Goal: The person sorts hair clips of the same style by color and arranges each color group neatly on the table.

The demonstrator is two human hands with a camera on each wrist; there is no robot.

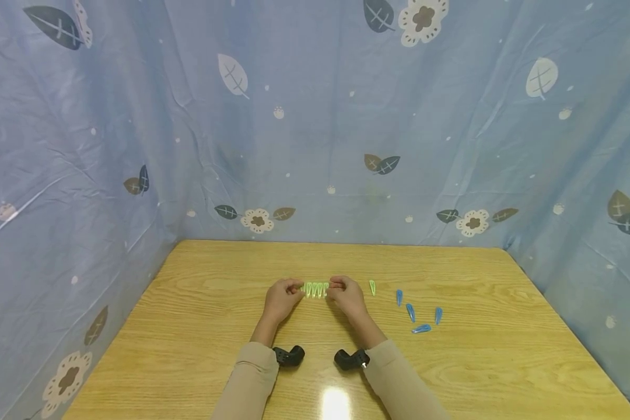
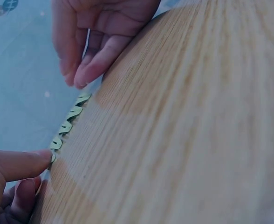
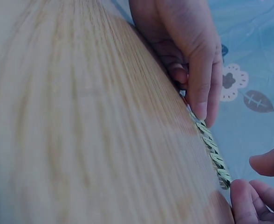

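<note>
Several light-green snap hair clips lie side by side in a short row on the wooden table. At the row's left end my left hand pinches the outermost green clip between thumb and forefinger. My right hand is at the opposite end, a fingertip close beside the last clip. A gap shows between the right hand's fingers in the right wrist view; whether they touch that clip I cannot tell. One more green hair clip lies apart, just right of the right hand.
Several blue hair clips are scattered on the table to the right of the loose green one. A patterned blue curtain hangs behind the table and along its sides. Black wrist cameras sit on both forearms.
</note>
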